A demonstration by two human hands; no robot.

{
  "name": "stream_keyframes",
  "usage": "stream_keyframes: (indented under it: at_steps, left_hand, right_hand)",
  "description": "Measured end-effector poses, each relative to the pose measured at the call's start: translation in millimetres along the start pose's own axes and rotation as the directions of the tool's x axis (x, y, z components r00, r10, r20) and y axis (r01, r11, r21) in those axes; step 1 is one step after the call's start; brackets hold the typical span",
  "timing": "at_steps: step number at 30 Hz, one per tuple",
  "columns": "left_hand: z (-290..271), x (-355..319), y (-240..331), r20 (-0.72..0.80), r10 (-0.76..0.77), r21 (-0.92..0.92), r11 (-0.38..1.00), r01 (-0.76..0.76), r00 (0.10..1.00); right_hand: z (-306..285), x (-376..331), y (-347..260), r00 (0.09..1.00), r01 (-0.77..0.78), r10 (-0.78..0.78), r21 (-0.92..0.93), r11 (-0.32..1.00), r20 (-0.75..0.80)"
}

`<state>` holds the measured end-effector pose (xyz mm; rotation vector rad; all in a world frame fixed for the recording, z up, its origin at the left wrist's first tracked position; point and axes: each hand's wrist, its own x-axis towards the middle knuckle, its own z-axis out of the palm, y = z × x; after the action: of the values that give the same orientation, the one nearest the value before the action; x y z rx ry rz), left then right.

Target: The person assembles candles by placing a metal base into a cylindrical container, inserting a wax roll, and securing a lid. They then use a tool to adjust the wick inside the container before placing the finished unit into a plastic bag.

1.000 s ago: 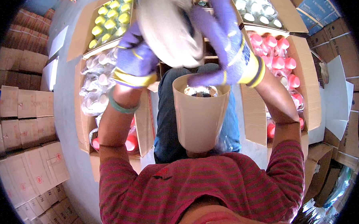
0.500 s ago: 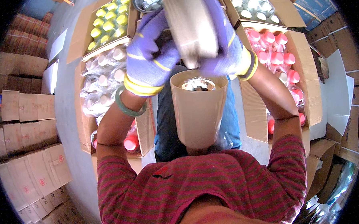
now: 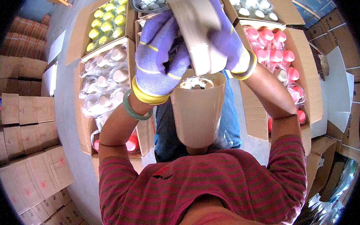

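Note:
A whitish, rounded plastic piece (image 3: 197, 31), blurred by motion, is held up between my two gloved hands; its exact kind I cannot make out. My left hand (image 3: 160, 59), in a purple glove with a yellow cuff, is closed on its left side. On the other side my right hand (image 3: 229, 44), gloved alike, grips it with curled, partly blurred fingers. Just below, between my thighs, stands a cream vacuum flask body (image 3: 198, 111), open at the top. A shiny silvery liner (image 3: 197, 83) shows inside it, partly covered by the piece.
On the left, cartons hold yellow-capped bottles (image 3: 107, 27) and plastic-wrapped, white-capped items (image 3: 107, 79). Pink-capped bottles (image 3: 277, 56) fill a carton on the right. A bowl of small pale pieces (image 3: 152, 0) sits ahead. Stacked cardboard boxes (image 3: 34, 174) line the left side.
The whitish piece has come slightly down and to the right, tilting as both hands turn it. My left hand has shifted right. The flask body stays between my thighs.

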<state>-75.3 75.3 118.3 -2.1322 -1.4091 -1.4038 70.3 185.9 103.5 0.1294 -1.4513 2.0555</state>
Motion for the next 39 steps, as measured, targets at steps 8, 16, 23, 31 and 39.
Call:
stream_keyframes:
  at_steps: [8, 16, 23, 31, 39]
  left_hand:
    - [0.8, 10.1, -9.6, 0.028, -0.023, -0.112, 0.993, 0.026, 0.999]
    - [-5.5, -6.1, -12.7, 0.056, -0.623, -0.993, 0.044, 0.107, 0.78]
    - [1.0, 0.1, 17.5, -0.147, -0.415, -0.658, 0.719, 0.224, 0.898]
    - [-24.7, 35.8, 12.8, -0.114, 0.02, -0.165, 0.986, -0.039, 0.993]
    - [-59.6, 59.2, -2.2, 0.409, 0.41, 0.215, 0.825, -0.523, 0.815]
  right_hand:
    - [-4.4, 13.3, -0.4, 0.978, -0.196, 0.081, 0.703, 0.684, 0.193]
    - [53.5, 28.2, 5.4, 0.337, 0.781, -0.647, -0.587, -0.213, 0.684]
    - [57.2, -15.1, 13.0, 0.641, 0.646, -0.58, -0.762, 0.055, 0.502]
    - [49.0, 0.9, -9.3, 0.92, 0.246, -0.382, -0.633, 0.734, -0.086]
    - [35.8, 9.9, -4.7, 0.937, 0.153, -0.274, -0.447, 0.881, -0.219]
